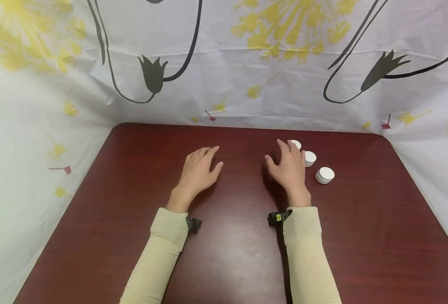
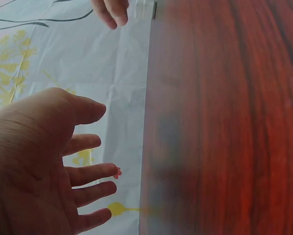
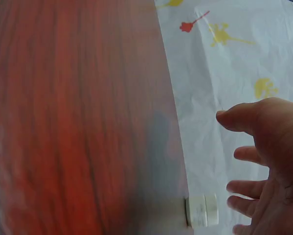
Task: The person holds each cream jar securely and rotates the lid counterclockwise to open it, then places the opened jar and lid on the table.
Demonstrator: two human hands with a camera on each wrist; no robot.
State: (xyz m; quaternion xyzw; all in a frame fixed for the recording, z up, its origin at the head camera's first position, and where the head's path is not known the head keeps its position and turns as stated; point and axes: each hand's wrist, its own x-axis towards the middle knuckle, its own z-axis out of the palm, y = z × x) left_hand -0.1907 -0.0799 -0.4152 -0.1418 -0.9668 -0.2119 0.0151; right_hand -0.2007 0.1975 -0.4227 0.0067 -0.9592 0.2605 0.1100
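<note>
My left hand (image 1: 198,172) hovers over the left middle of the table, fingers loosely spread and holding nothing. In the left wrist view its palm (image 2: 33,166) faces the camera with the fingers relaxed. On the other side my right hand (image 1: 289,169) is held above the table, thumb apart from the fingers, nothing in its grasp. Just right of it stand three small round white jars with lids: a near one (image 1: 324,175), a middle one (image 1: 310,158) and a far one (image 1: 295,144), the last two partly hidden by the hand. One jar (image 3: 202,210) shows below the right fingers in the right wrist view.
The dark red wood-grain table (image 1: 231,253) has rounded far corners. White cloth (image 1: 193,101) printed with yellow and grey flowers hangs behind it and along both sides. A black strap (image 1: 279,217) sits on the right wrist, and another dark device (image 1: 194,224) on the left.
</note>
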